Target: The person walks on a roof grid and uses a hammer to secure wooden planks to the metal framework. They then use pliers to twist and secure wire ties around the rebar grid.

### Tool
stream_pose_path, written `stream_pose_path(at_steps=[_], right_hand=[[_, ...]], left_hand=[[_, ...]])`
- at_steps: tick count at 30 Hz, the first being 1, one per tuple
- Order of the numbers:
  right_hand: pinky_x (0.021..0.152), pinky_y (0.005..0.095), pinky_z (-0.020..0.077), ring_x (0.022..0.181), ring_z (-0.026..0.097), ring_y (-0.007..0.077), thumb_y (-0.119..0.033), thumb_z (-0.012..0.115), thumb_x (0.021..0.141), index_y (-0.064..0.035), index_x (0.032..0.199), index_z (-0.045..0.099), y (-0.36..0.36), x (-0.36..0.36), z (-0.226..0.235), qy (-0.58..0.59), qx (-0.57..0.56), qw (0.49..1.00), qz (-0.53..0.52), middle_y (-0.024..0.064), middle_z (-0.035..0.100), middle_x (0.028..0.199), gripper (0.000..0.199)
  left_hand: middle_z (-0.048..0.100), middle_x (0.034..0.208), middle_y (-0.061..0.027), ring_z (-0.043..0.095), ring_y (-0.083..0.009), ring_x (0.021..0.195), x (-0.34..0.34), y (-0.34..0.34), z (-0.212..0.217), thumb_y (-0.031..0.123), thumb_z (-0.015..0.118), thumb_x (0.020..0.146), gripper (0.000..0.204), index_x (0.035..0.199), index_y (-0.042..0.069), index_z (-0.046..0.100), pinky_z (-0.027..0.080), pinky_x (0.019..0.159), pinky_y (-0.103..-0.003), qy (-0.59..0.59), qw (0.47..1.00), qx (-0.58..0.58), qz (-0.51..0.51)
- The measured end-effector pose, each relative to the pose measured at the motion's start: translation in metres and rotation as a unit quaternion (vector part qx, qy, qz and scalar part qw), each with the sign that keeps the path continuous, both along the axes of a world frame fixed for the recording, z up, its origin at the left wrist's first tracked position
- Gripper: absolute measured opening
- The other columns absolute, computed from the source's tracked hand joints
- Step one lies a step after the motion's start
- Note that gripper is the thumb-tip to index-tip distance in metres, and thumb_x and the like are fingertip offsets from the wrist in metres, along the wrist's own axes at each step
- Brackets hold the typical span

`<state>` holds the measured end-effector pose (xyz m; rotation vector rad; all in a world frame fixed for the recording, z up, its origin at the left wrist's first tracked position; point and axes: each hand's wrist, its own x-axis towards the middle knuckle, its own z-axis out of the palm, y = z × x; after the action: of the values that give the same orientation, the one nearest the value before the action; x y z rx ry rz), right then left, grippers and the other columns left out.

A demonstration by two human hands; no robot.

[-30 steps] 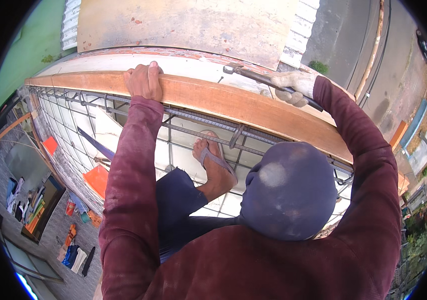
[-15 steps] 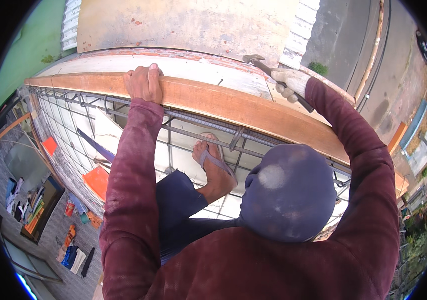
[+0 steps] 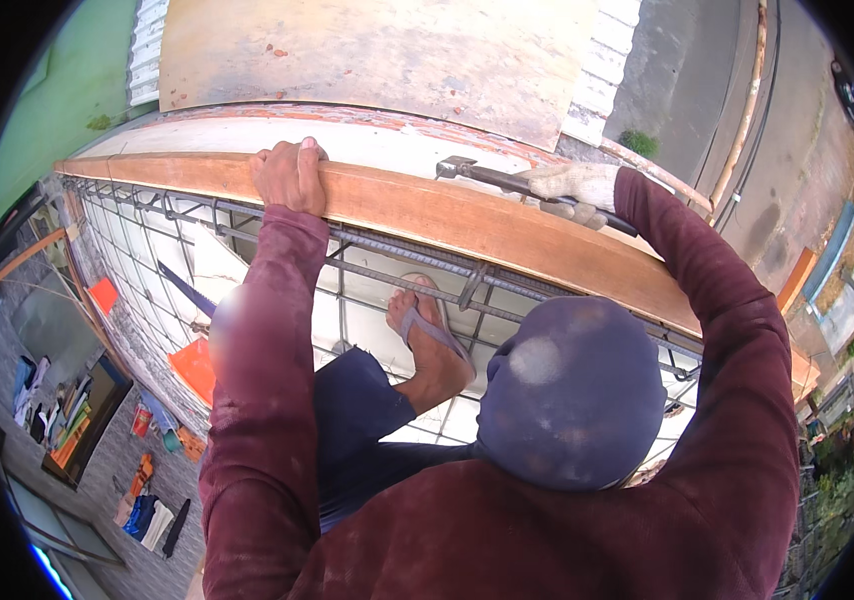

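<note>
A long wooden board [image 3: 467,212] runs across in front of me. My bare left hand [image 3: 290,178] is closed over its top edge, fingers on the far side. In my right hand [image 3: 579,186], in a pale work glove, is a hammer [image 3: 499,178] gripped by its dark handle. The metal hammer head [image 3: 455,168] is at the board's far edge, left of the glove; whether it touches the wood I cannot tell. The thin nail seen there earlier is hidden by the head.
Steel reinforcing bars [image 3: 387,245] and a wire grid lie along the near side, with my sandalled foot [image 3: 432,335] among them. A handsaw [image 3: 187,290] and orange pieces [image 3: 192,368] are at left. Beyond the board is a pale ledge [image 3: 377,140]; a street [image 3: 687,80] lies far below.
The hammer has swung left and toward the board, its head now where the nail stood. My left hand keeps its grip on the board.
</note>
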<state>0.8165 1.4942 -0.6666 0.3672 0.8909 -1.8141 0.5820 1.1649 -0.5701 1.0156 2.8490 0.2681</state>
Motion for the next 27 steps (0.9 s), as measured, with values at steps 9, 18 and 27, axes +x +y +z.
stream_pose_path(at_steps=[9, 18, 27], right_hand=[[0.036, 0.0216, 0.0281, 0.046, 0.038, 0.0029, -0.039, 0.045, 0.107, -0.0208, 0.135, 0.055, -0.006, -0.002, -0.015, -0.062, 0.074, 0.994, -0.043, -0.0060, 0.048, 0.066, 0.035], [0.034, 0.0236, 0.0257, 0.040, 0.032, 0.0043, -0.039, 0.046, 0.107, -0.0156, 0.119, 0.058, -0.006, 0.000, -0.034, -0.082, 0.100, 0.988, -0.089, -0.0054, 0.045, 0.062, 0.029], [0.035, 0.0225, 0.0258, 0.041, 0.034, 0.0049, -0.037, 0.048, 0.106, -0.0136, 0.113, 0.057, 0.000, -0.001, -0.008, -0.082, 0.056, 0.990, -0.096, -0.0044, 0.047, 0.063, 0.026]], left_hand=[[0.063, 0.068, -0.0095, 0.056, -0.0252, 0.074, 0.008, 0.000, 0.005, 0.029, 0.035, 0.100, 0.048, 0.068, 0.009, 0.065, 0.033, 0.085, -0.040, -0.028, 1.000, -0.002, -0.002], [0.063, 0.067, -0.0097, 0.053, -0.0253, 0.073, 0.005, -0.002, 0.004, 0.029, 0.035, 0.099, 0.048, 0.067, 0.008, 0.065, 0.033, 0.083, -0.040, -0.012, 1.000, -0.009, -0.007], [0.064, 0.068, -0.0072, 0.053, -0.0238, 0.073, 0.008, 0.005, 0.008, 0.027, 0.036, 0.099, 0.046, 0.068, 0.009, 0.065, 0.032, 0.083, -0.040, -0.019, 1.000, -0.001, -0.009]])
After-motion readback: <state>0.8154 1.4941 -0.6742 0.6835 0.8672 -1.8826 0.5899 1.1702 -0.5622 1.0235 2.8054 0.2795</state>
